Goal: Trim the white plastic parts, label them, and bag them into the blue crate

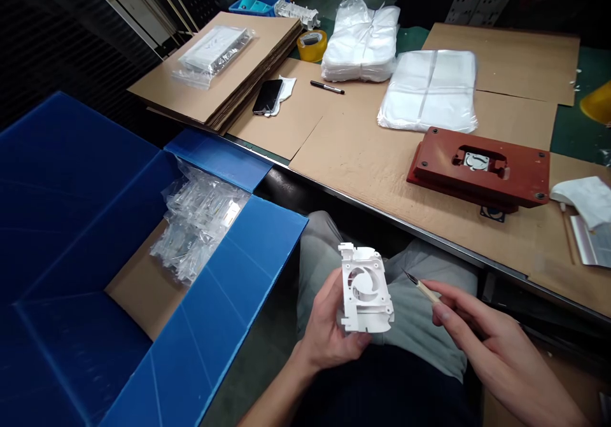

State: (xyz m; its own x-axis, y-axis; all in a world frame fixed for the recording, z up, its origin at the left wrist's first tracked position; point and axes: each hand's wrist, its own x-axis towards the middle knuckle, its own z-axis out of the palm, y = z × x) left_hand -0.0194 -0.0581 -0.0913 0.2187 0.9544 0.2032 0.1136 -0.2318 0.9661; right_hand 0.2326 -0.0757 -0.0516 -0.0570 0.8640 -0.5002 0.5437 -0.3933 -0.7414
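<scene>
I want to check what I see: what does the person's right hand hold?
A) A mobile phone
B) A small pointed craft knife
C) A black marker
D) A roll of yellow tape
B. The right hand pinches a slim craft knife with a pale handle, while the white plastic part sits in the left hand.

This single view comes from a camera worn on the person's head, looking forward and down. Its landmark is the long tan cardboard-covered workbench (363,153): the camera sits on the near side of it, just back from its metal front edge (396,223), which crosses the frame diagonally. It faces across the bench, with a blue corrugated-plastic crate (71,223) taking up the lower left, beside the bench. Nearest the lens, below the bench edge, are the left hand (327,325) with a white plastic fan housing (365,290) and the right hand (491,338) with a fine-tipped craft knife (422,289). The bench's far side appears much smaller, near the top of the frame.
</scene>
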